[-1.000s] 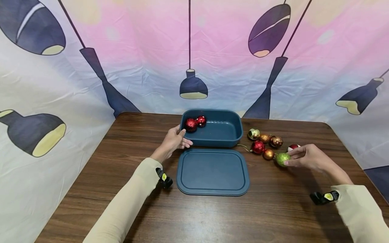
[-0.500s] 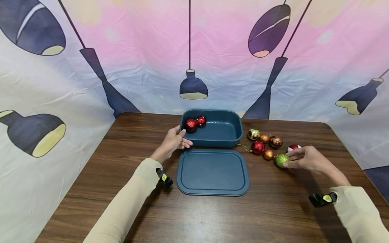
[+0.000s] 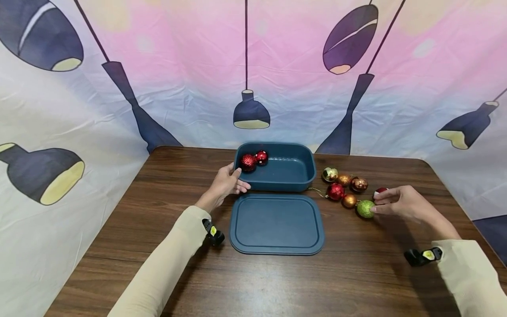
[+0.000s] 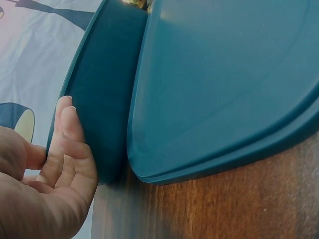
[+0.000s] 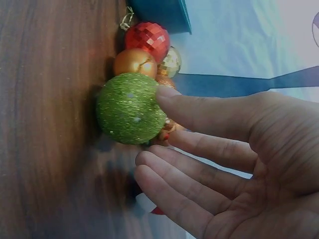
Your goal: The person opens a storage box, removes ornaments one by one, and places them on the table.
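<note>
My left hand (image 3: 222,186) holds the left front corner of a dark teal rectangular box (image 3: 283,186), thumb over the rim and fingers along the outer wall. Inside it, at the left end, lie two red Christmas baubles (image 3: 248,162). On the right, my right hand (image 3: 404,203) reaches over the table beside a glittery green bauble (image 3: 365,209). Its thumb overlaps that bauble's edge in the right wrist view, while the other fingers stretch loosely apart from it. Under those fingers, a red and white bauble (image 5: 145,203) is partly hidden.
The matching teal lid (image 3: 277,224) lies flat in front of the box. Between box and right hand sit several more baubles, among them a red one (image 3: 335,191) with a gold cord and an orange one (image 3: 349,201). A printed cloth (image 3: 198,79) hangs behind the wooden table (image 3: 269,286).
The green bauble has shifted slightly left, closer to the orange one. My right fingers have spread off it over the red and white bauble. The left hand keeps its place on the box.
</note>
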Demonstrator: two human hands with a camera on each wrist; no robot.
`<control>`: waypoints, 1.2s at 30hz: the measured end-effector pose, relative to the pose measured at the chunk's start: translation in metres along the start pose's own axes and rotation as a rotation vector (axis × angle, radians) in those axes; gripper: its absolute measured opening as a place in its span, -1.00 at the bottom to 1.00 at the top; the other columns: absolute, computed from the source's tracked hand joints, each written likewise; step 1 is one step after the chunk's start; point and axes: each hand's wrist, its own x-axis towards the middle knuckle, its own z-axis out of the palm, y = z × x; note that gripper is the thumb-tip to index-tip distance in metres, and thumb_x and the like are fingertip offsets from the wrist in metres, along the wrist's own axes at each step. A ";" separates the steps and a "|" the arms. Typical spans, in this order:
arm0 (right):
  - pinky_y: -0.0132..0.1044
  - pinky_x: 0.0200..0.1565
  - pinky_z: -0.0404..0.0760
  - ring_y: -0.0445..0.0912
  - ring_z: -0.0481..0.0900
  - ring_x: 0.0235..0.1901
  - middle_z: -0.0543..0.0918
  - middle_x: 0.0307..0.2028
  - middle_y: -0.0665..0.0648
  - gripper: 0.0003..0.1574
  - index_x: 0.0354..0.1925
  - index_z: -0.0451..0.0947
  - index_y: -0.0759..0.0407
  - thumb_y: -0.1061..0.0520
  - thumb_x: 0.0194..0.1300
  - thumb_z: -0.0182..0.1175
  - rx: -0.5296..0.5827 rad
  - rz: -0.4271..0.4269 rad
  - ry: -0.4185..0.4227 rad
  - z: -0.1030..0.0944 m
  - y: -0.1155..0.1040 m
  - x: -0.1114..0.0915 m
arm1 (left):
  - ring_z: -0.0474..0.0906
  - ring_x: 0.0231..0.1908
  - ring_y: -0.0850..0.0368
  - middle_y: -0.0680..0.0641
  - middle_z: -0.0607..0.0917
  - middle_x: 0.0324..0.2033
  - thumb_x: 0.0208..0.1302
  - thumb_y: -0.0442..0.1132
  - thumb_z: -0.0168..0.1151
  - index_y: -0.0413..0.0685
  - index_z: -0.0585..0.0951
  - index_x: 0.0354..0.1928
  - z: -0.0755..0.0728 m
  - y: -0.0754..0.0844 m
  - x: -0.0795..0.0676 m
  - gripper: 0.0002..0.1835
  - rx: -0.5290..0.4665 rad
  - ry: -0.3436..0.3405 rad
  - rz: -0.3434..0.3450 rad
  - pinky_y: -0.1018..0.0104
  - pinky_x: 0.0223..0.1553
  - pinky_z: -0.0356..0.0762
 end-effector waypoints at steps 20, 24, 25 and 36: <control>-0.13 -0.18 0.56 0.13 0.60 -0.01 0.58 0.18 0.43 -0.13 0.16 0.63 0.29 -0.32 0.16 0.46 -0.061 -0.027 0.041 -0.016 -0.058 0.030 | 0.69 -0.57 0.18 -0.16 0.77 -0.46 0.68 -0.15 -0.17 -0.01 -0.13 0.64 -0.001 0.002 -0.002 -0.34 -0.002 -0.001 0.000 0.44 -0.49 0.55; -0.05 -0.07 0.56 0.18 0.58 0.06 0.57 0.19 0.38 -0.18 0.18 0.62 0.25 -0.27 0.18 0.46 -0.031 -0.019 0.028 -0.012 -0.074 0.038 | 0.69 -0.56 0.18 -0.17 0.77 -0.46 0.68 -0.15 -0.17 0.00 -0.12 0.64 0.000 0.002 -0.002 -0.34 -0.001 -0.002 -0.003 0.44 -0.49 0.55; -0.02 -0.05 0.56 0.18 0.58 0.07 0.56 0.20 0.38 -0.19 0.19 0.62 0.25 -0.26 0.19 0.46 -0.030 -0.022 0.024 -0.011 -0.078 0.040 | 0.69 -0.56 0.18 -0.17 0.77 -0.46 0.67 -0.14 -0.17 0.00 -0.12 0.64 0.000 0.001 -0.001 -0.34 0.000 -0.002 -0.004 0.44 -0.49 0.56; -0.17 -0.14 0.66 0.04 0.71 -0.12 0.74 -0.02 0.28 -0.42 0.13 0.63 0.33 0.02 0.25 0.47 0.099 -0.101 -0.006 0.011 -0.119 0.072 | 0.70 -0.56 0.17 -0.17 0.77 -0.47 0.67 -0.14 -0.16 0.02 -0.12 0.64 0.000 0.000 0.000 -0.34 -0.002 0.003 -0.010 0.42 -0.48 0.57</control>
